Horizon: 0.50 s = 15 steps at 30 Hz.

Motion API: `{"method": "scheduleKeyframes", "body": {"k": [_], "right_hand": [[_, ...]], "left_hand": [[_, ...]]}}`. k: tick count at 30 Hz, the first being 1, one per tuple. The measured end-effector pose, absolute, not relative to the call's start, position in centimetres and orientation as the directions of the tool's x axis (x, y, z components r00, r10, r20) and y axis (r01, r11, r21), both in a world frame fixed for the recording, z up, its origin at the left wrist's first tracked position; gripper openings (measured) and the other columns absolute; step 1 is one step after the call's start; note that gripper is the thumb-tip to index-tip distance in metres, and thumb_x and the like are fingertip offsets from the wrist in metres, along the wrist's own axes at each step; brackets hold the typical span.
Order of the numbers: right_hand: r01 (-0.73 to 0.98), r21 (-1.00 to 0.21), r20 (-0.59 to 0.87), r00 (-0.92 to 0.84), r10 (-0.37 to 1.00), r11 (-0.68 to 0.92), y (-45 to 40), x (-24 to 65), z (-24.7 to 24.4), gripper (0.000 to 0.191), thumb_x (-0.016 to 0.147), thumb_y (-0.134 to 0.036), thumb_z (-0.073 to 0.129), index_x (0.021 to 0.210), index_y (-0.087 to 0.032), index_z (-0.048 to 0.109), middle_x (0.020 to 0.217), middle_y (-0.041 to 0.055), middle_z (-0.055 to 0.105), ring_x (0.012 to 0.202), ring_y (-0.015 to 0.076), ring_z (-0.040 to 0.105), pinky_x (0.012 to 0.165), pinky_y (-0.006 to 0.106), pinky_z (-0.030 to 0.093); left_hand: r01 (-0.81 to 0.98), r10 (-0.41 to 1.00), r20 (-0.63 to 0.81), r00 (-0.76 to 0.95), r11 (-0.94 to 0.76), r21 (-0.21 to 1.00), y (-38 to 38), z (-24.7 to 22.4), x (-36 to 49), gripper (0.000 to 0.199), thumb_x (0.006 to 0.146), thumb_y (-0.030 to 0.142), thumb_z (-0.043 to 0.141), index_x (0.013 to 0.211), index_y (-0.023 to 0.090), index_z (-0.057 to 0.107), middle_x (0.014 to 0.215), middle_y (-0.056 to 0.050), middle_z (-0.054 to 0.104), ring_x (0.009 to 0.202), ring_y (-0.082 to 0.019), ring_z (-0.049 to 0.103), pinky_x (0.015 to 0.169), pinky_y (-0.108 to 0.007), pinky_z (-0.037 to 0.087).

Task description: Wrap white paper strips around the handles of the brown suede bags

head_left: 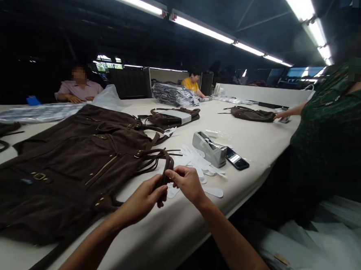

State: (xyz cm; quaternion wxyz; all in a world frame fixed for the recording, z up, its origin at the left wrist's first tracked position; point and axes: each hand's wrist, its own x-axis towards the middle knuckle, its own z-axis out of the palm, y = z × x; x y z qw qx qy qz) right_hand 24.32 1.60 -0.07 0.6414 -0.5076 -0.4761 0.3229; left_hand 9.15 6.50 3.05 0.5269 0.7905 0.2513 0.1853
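A large dark brown bag [75, 161] with brass-coloured buckles and zips lies flat on the left of the table. One of its handles [169, 163] rises in a loop at the table's near side. My left hand [152, 192] is closed round this handle from below. Against the same handle, my right hand [185, 182] is pinched with thumb and fingers, just right of the left one. White paper pieces [197, 160] lie scattered beyond and beside my hands.
Beyond the papers stand a grey tape dispenser [209, 148] and a black phone [237, 159]. More brown bags [175, 117] lie farther back. A person in green [331, 119] stands at the right, one hand by another bag [252, 114]. Two people sit across the table [217, 127].
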Motion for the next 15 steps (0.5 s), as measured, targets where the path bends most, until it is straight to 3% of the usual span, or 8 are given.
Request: {"method": "scheduleKeyframes", "body": {"k": [2, 5, 7, 9, 12, 15], "right_hand": [[0.213, -0.954, 0.273, 0.317, 0.908, 0.212, -0.2, 25.4, -1.3, 0.035, 0.082, -0.046, 0.067, 0.065, -0.016, 0.068, 0.055, -0.0004, 0.058, 0.048, 0.0112, 0.052, 0.049, 0.023, 0.039], [0.289, -0.953, 0.195, 0.344, 0.918, 0.094, -1.7, 27.8, -3.1, 0.033, 0.086, -0.043, 0.061, 0.068, -0.017, 0.069, 0.057, 0.0009, 0.061, 0.049, 0.0134, 0.055, 0.051, 0.024, 0.042], [0.413, -0.91, 0.19, 0.468, 0.863, -0.024, -1.4, 29.7, -3.8, 0.024, 0.087, -0.037, 0.061, 0.075, -0.019, 0.071, 0.066, 0.0023, 0.066, 0.058, 0.0158, 0.06, 0.059, 0.027, 0.046], [0.575, -0.788, 0.196, 0.571, 0.797, -0.218, 0.0, 31.5, -3.9, 0.016, 0.085, -0.034, 0.064, 0.087, -0.02, 0.071, 0.08, 0.0055, 0.07, 0.075, 0.0206, 0.064, 0.074, 0.03, 0.047], [0.639, -0.59, 0.08, 0.655, 0.752, -0.494, 3.1, 33.2, -3.3, 0.033, 0.081, -0.04, 0.07, 0.103, -0.016, 0.068, 0.102, 0.0168, 0.069, 0.101, 0.0303, 0.062, 0.089, 0.038, 0.044], [0.592, -0.572, -0.003, 0.69, 0.724, -0.567, 5.4, 33.7, -2.7, 0.042, 0.071, -0.037, 0.08, 0.102, -0.012, 0.066, 0.109, 0.0232, 0.066, 0.107, 0.0356, 0.06, 0.09, 0.043, 0.043]], "left_hand": [[0.162, 0.564, 0.021, 0.825, -0.272, 0.948, 5.9, 1.5, 9.8, 0.031, 0.085, 0.045, 0.054, 0.096, 0.016, 0.055, 0.072, -0.001, 0.055, 0.063, -0.015, 0.054, 0.059, -0.027, 0.047], [0.199, 0.621, -0.015, 0.784, -0.228, 0.953, 5.0, 0.2, 10.2, 0.041, 0.085, 0.051, 0.052, 0.106, 0.016, 0.055, 0.059, 0.004, 0.045, 0.051, -0.013, 0.042, 0.049, -0.024, 0.035], [0.232, 0.675, -0.014, 0.737, -0.234, 0.944, 4.8, -0.2, 10.3, 0.046, 0.086, 0.054, 0.05, 0.112, 0.016, 0.053, 0.054, 0.007, 0.039, 0.046, -0.012, 0.035, 0.046, -0.024, 0.029], [0.24, 0.69, -0.002, 0.723, -0.249, 0.938, 4.7, -0.6, 10.2, 0.048, 0.086, 0.055, 0.048, 0.116, 0.017, 0.05, 0.054, 0.007, 0.041, 0.046, -0.012, 0.036, 0.046, -0.025, 0.03], [0.172, 0.66, -0.002, 0.751, -0.194, 0.966, 4.8, -1.5, 10.0, 0.042, 0.085, 0.053, 0.049, 0.109, 0.018, 0.049, 0.06, 0.004, 0.05, 0.049, -0.013, 0.043, 0.051, -0.026, 0.037], [0.069, 0.624, -0.013, 0.781, -0.065, 0.996, 5.3, -2.0, 9.5, 0.035, 0.081, 0.048, 0.059, 0.097, 0.018, 0.051, 0.073, -0.001, 0.058, 0.06, -0.013, 0.051, 0.063, -0.027, 0.042]]}}
